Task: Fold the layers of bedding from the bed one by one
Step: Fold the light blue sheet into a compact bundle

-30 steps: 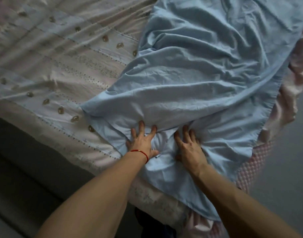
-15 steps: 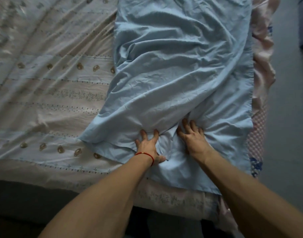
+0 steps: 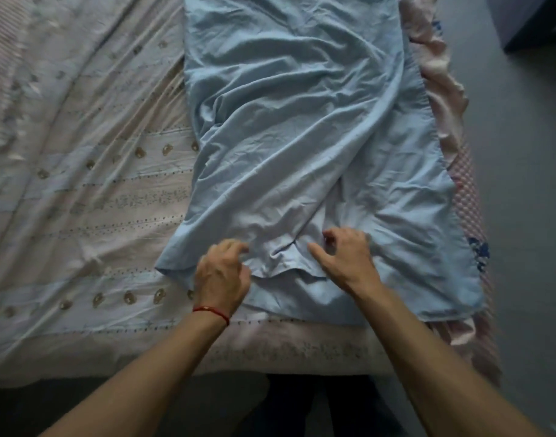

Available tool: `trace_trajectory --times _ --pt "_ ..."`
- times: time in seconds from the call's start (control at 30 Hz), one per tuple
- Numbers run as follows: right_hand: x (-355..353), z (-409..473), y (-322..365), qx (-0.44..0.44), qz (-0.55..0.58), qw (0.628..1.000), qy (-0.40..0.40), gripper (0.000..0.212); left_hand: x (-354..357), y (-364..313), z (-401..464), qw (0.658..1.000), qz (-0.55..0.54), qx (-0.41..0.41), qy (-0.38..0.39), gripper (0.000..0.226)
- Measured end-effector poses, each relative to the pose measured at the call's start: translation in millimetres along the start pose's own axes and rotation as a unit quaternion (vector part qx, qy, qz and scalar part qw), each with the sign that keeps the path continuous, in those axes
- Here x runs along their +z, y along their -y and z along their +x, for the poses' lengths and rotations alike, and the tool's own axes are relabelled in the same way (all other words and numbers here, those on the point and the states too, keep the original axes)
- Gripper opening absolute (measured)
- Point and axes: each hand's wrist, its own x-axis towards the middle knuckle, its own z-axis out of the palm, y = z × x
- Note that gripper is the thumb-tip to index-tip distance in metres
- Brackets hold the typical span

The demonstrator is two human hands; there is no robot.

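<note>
A light blue sheet (image 3: 301, 137) lies lengthwise along the right side of the bed (image 3: 81, 357), rumpled and partly doubled over itself. Its right edge runs close to the right edge of the bed; its near end stops short of the near edge. The upper layer ends in an uneven, creased edge close to the near end, with a lower layer showing beneath it.

The person's left hand (image 3: 221, 275) sits over the near left corner of the sheet, palm down, with the fingers bent and blurred. Whether the fingers grasp cloth cannot be told. A red string (image 3: 211, 311) circles the left wrist.

The right hand (image 3: 344, 257) sits just beside it, over the bunched edge of the upper layer, with the thumb spread toward the left hand and the fingers curled down at the creases. Whether they pinch the cloth cannot be told.

Under the sheet, a pale patterned cover (image 3: 81, 200) spreads across the left side of the bed to the near edge. Pink frilled fabric (image 3: 443, 99) hangs along the right edge of the bed. Grey floor (image 3: 522, 216) lies beyond it.
</note>
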Motion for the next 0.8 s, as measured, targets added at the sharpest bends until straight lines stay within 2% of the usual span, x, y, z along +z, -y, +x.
trace_trajectory --times 0.03,0.1,0.13,0.2,0.33,0.43,0.5,0.67,0.8 --pt "10 -5 6 0.064 0.033 0.997 -0.001 0.054 -4 14 -3 0.996 0.078 -0.014 -0.040 0.051" --pt "26 -9 11 0.162 0.097 0.982 -0.008 0.045 -10 39 -2 0.982 0.172 -0.071 -0.022 0.083" --pt "27 -8 11 0.176 0.111 0.978 -0.026 0.037 -11 49 2 0.978 0.186 -0.092 0.001 0.095" --pt "23 -13 9 0.157 0.116 0.978 -0.076 0.026 -12 66 16 0.972 0.205 -0.106 0.033 0.101" --pt "-6 -45 -11 0.117 0.093 0.973 -0.175 0.019 -19 86 32 0.976 0.216 -0.031 0.016 0.090" --pt "-31 -74 -44 0.138 0.093 0.962 -0.215 0.016 -24 90 22 0.972 0.213 0.001 0.101 0.110" --pt "-49 -95 -63 0.147 0.081 0.960 -0.222 0.014 -25 86 7 0.962 0.224 -0.013 0.153 0.117" --pt "-88 -131 -110 0.170 0.027 0.947 -0.271 0.018 -3 62 -19 0.969 0.192 -0.040 0.149 0.100" --pt "-88 -122 -128 0.180 0.020 0.953 -0.242 0.015 18 53 -23 0.980 0.152 -0.082 0.103 0.074"
